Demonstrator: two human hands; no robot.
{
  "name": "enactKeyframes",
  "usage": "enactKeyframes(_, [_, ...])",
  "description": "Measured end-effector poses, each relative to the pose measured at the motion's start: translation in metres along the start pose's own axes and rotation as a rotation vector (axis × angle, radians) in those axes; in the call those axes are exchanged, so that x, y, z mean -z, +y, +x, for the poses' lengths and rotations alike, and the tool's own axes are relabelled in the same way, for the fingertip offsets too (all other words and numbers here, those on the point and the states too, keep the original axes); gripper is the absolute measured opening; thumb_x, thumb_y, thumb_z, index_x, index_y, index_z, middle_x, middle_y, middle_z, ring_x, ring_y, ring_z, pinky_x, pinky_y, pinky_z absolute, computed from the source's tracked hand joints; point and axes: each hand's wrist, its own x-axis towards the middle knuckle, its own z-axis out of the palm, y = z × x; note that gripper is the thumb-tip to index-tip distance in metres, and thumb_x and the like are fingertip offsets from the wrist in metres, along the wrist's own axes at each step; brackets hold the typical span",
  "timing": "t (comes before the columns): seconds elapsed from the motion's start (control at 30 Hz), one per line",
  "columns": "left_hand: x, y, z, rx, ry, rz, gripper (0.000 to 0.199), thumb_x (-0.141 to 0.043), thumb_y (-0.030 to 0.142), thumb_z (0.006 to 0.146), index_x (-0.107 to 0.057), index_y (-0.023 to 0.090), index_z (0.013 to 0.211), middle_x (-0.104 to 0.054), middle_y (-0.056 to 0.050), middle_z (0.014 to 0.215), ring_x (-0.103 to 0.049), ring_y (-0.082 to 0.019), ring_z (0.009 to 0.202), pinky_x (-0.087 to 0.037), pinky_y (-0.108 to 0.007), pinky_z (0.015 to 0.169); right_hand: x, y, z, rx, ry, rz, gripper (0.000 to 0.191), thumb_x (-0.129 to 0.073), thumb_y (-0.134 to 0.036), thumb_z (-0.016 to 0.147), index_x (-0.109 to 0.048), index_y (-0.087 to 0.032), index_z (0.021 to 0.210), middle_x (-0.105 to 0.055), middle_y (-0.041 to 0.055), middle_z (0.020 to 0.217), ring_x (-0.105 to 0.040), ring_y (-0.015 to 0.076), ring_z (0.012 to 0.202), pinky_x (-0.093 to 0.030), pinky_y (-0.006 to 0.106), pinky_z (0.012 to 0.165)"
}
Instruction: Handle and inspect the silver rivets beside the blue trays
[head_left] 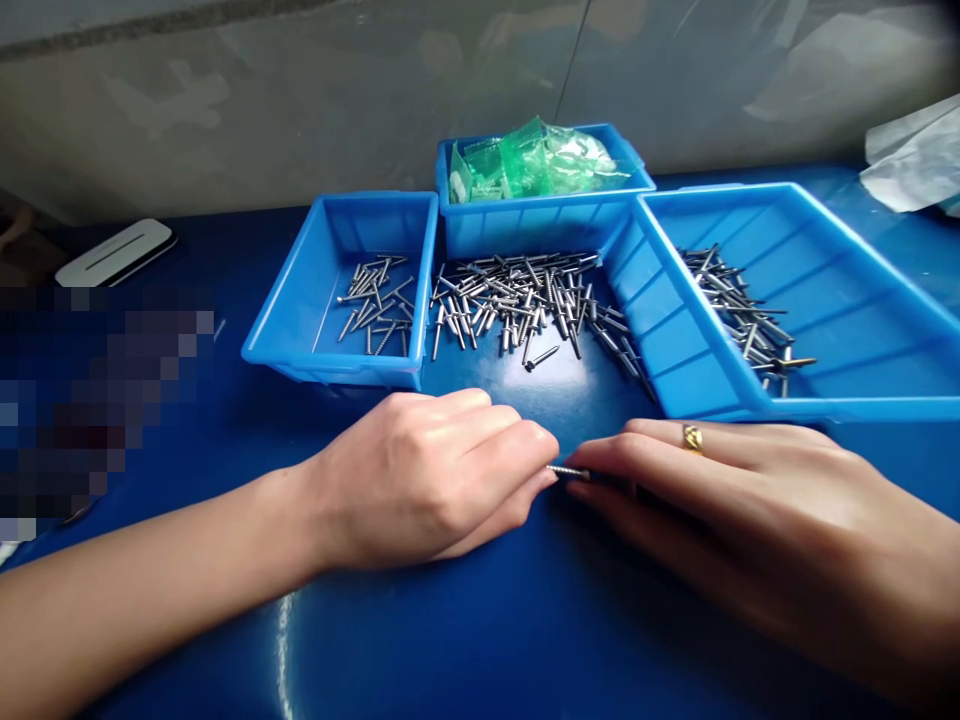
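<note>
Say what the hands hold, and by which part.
A metal screw: the left hand pinches one end between thumb and finger; the right hand has finger and thumb about the other end, though whether they grip is unclear.

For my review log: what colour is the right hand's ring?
The ring is gold-coloured, shown best in the head view.

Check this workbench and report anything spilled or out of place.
A loose heap of metal fasteners lies directly on the blue table between the bins, so it looks spilled, though possibly deliberate. In the right-hand bin, one brass-coloured piece stands out among silvery ones.
</note>
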Motion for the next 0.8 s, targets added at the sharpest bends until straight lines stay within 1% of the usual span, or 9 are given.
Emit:
enactKeyframes(0.07, [-0.001,0.000,0.000,-0.003,0.000,0.000,0.039,-0.054,0.012,0.136,-0.083,0.013,0.110,-0.082,-0.002,0.090,-0.067,-0.017,0.070,-0.058,-0.033,0.067,-0.001,0.000,0.001,-0.008,0.005,0.005,0.034,-0.075,-0.064,0.125,-0.085,-0.031,0.127,-0.085,0.0081,0.101,-0.084,0.0296,0.088,-0.067,0.035,0.069])
enactKeyframes(0.2, [-0.002,0.000,-0.001,-0.012,0.004,0.020,0.035,-0.061,0.011,0.132,-0.084,0.013,0.105,-0.077,-0.001,0.084,-0.067,-0.018,0.069,-0.057,-0.034,0.067,-0.001,0.000,-0.001,-0.027,0.018,0.013,0.033,-0.077,-0.064,0.125,-0.085,-0.032,0.127,-0.086,0.0067,0.097,-0.085,0.0302,0.085,-0.066,0.035,0.067])
enactKeyframes(0.33, [-0.002,0.000,-0.001,-0.033,0.020,0.030,0.040,-0.056,0.007,0.132,-0.086,0.013,0.105,-0.080,-0.002,0.086,-0.067,-0.019,0.070,-0.057,-0.036,0.067,0.002,-0.001,0.000,-0.051,0.030,0.019,0.030,-0.081,-0.062,0.124,-0.084,-0.032,0.127,-0.085,0.0048,0.091,-0.086,0.0302,0.081,-0.063,0.035,0.064])
enactKeyframes(0.43, [-0.002,0.000,0.000,-0.029,0.010,0.029,0.043,-0.054,0.008,0.132,-0.087,0.013,0.104,-0.081,-0.002,0.086,-0.067,-0.019,0.070,-0.057,-0.036,0.066,0.006,-0.003,0.010,-0.051,0.040,0.022,0.022,-0.080,-0.054,0.126,-0.083,-0.032,0.128,-0.084,0.0018,0.085,-0.083,0.0281,0.073,-0.060,0.034,0.061])
enactKeyframes(0.5, [-0.001,-0.001,0.000,-0.028,0.007,0.023,0.043,-0.056,0.009,0.133,-0.086,0.013,0.103,-0.081,-0.003,0.086,-0.067,-0.019,0.069,-0.056,-0.036,0.065,0.008,-0.005,0.020,-0.015,0.054,0.020,0.020,-0.068,-0.044,0.133,-0.080,-0.031,0.125,-0.081,-0.0006,0.080,-0.077,0.0239,0.061,-0.055,0.033,0.055])
enactKeyframes(0.6, [-0.001,-0.001,0.000,-0.028,0.012,0.029,0.042,-0.057,0.010,0.134,-0.085,0.014,0.103,-0.081,-0.002,0.085,-0.067,-0.017,0.068,-0.057,-0.035,0.064,0.010,-0.006,0.032,0.059,0.066,0.019,0.039,-0.047,-0.032,0.140,-0.071,-0.028,0.110,-0.076,-0.0030,0.073,-0.068,0.0172,0.048,-0.045,0.032,0.047])
enactKeyframes(0.7, [0.000,-0.001,0.000,-0.027,0.014,0.035,0.045,-0.054,0.009,0.135,-0.085,0.016,0.102,-0.081,-0.001,0.085,-0.066,-0.016,0.068,-0.059,-0.033,0.065,0.010,-0.005,0.036,0.096,0.052,0.027,0.049,-0.043,-0.029,0.141,-0.067,-0.028,0.098,-0.078,-0.0011,0.074,-0.071,0.0157,0.048,-0.048,0.032,0.049])
enactKeyframes(0.8, [0.000,-0.001,-0.001,-0.030,0.023,0.029,0.046,-0.054,0.009,0.135,-0.085,0.015,0.102,-0.082,-0.002,0.085,-0.066,-0.017,0.067,-0.059,-0.034,0.065,0.011,-0.005,0.035,0.107,0.033,0.024,0.054,-0.043,-0.027,0.141,-0.067,-0.028,0.093,-0.084,0.0020,0.078,-0.075,0.0164,0.050,-0.050,0.032,0.050])
